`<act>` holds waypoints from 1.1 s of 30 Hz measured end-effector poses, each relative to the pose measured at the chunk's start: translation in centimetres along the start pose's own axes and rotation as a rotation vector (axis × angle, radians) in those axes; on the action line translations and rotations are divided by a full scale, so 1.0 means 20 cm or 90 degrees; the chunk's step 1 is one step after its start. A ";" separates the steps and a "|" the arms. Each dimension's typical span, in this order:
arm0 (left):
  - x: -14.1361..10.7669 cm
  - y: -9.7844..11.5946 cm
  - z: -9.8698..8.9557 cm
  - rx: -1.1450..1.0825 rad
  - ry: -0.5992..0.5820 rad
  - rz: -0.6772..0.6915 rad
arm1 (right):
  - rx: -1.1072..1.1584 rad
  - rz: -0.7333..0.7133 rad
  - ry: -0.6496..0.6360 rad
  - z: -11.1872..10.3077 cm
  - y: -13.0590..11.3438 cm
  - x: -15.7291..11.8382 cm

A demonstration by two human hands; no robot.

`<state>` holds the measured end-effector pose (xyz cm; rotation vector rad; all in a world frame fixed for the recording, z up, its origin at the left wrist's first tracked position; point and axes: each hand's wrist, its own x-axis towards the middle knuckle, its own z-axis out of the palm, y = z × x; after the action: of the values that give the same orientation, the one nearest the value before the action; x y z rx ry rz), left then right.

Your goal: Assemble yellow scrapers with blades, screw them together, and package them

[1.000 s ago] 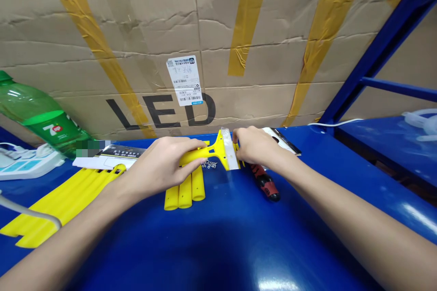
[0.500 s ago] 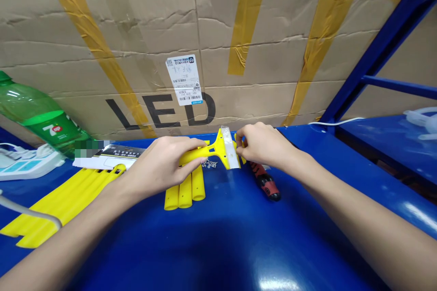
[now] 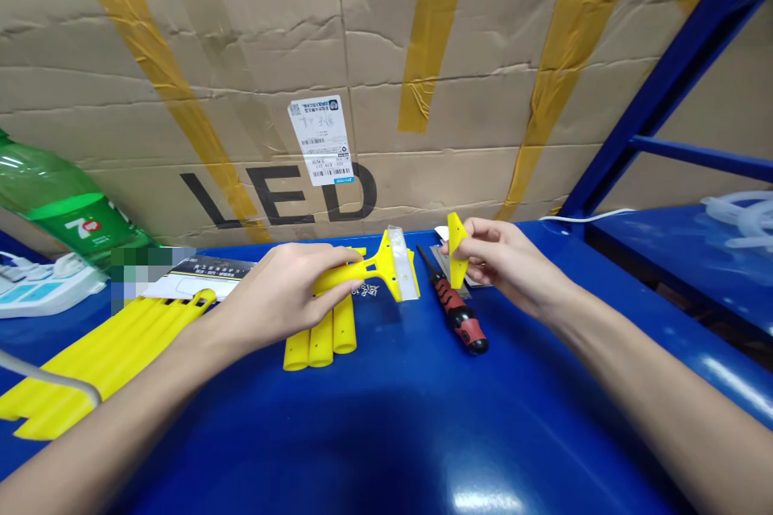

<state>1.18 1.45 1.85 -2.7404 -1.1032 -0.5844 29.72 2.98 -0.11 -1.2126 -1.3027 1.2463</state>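
Note:
My left hand (image 3: 293, 282) is closed around the handle of a yellow scraper (image 3: 382, 264), its head turned right with a pale, clear-looking strip (image 3: 403, 264) across the wide end. Between the thumb and fingers of my right hand (image 3: 504, 257) is a small yellow scraper clamp plate (image 3: 456, 251), held upright and apart from the scraper. Below that plate lies a red and black screwdriver (image 3: 460, 314), its shaft pointing away. Small screws (image 3: 371, 288) lie just under the scraper's neck. Several yellow tubular handles (image 3: 320, 344) rest below my left hand.
A row of long yellow parts (image 3: 114, 346) lies at left beside a printed card package (image 3: 196, 278). Behind stand a green bottle (image 3: 78, 209), a white power strip (image 3: 48, 290) and a large cardboard box (image 3: 241, 96). Flat blades or packets (image 3: 444, 261) lie behind the screwdriver. A blue frame post (image 3: 658, 80) rises at right.
My right hand has lifted the yellow clamp plate and moved right, away from the scraper head. The screwdriver is now more exposed. My left hand keeps its hold on the scraper.

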 end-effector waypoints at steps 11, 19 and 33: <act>-0.01 0.00 0.01 0.005 -0.011 -0.002 | 0.143 0.015 -0.059 0.00 0.03 0.01; -0.01 0.00 0.03 -0.020 -0.005 0.008 | 0.208 0.092 -0.045 0.02 0.02 0.01; -0.02 0.04 0.04 -0.043 0.015 0.048 | 0.042 0.033 -0.057 0.16 0.06 -0.05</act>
<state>1.76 0.85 1.08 -2.8093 -0.9885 -0.6539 26.76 1.65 -1.52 -1.1612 -1.2920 1.3839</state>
